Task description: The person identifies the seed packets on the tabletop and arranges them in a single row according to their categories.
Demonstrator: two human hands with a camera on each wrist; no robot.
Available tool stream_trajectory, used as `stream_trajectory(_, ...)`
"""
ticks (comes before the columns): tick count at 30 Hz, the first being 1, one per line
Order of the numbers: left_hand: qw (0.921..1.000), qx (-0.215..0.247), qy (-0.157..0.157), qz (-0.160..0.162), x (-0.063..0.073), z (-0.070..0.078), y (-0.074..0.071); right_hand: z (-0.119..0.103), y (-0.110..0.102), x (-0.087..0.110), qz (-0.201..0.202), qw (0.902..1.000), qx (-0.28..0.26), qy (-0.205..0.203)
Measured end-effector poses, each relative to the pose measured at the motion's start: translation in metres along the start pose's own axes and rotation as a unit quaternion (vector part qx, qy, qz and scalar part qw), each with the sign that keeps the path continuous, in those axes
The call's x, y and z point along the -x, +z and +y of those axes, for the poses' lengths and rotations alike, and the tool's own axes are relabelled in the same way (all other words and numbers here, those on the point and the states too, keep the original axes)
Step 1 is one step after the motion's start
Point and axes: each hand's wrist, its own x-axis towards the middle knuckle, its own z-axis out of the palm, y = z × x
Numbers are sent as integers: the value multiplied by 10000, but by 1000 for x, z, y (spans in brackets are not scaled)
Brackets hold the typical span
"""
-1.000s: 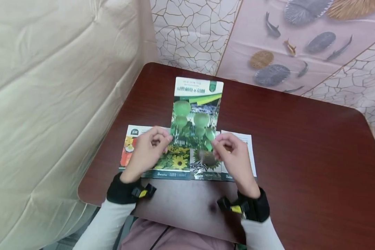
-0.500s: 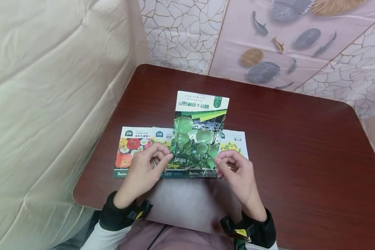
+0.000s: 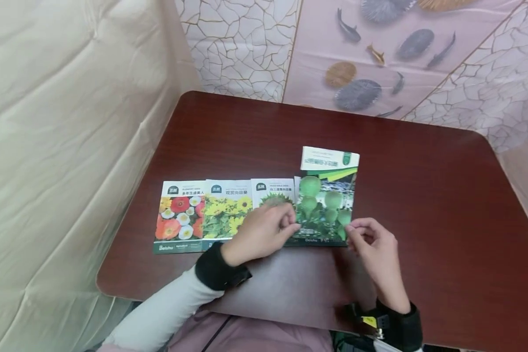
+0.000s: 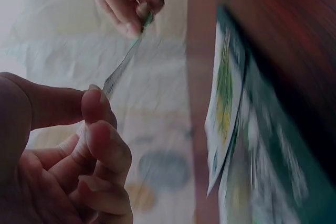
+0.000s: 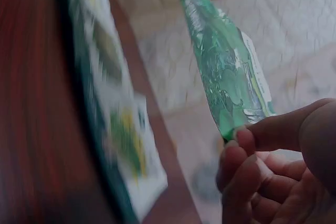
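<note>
A green seed packet (image 3: 325,195) with pale round gourds is held up above the table, tilted, its print upside down in the head view. My left hand (image 3: 264,232) pinches its left edge between thumb and index finger. On the opposite edge my right hand (image 3: 378,252) pinches it the same way, as the right wrist view of the gourd packet (image 5: 226,72) shows. Beneath lies a row of packets: a red-and-white flower packet (image 3: 180,215), a yellow sunflower packet (image 3: 224,210) and a sunflower-head packet (image 3: 273,187), partly behind my left hand. The held packet hides most of a fourth.
The dark red-brown table (image 3: 444,220) extends right and behind the packets. A cream cloth (image 3: 70,171) hangs along the left side, and a patterned cloth (image 3: 356,63) hangs behind the far edge.
Both hands have carried the gourd packet to the right and nearer, from above the middle of the row to its right end. The left packets have come into fuller view.
</note>
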Motion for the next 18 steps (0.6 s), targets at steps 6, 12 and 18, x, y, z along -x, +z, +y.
stream_trajectory(6, 9939, -455, 142, -997, -44, 17, 36, 32, -39, -5, -173, 9920, 1240, 127)
stream_trajectory(12, 9801, -1256, 58, -1539, -75, 28, 70, 54, -61, -22, -558, 9781, 1987, 259)
stream_trajectory(18, 9721, -1368, -49, -1905, -90, 36, 96, 71, -77, -37, -1003, 9685, 2183, 653)
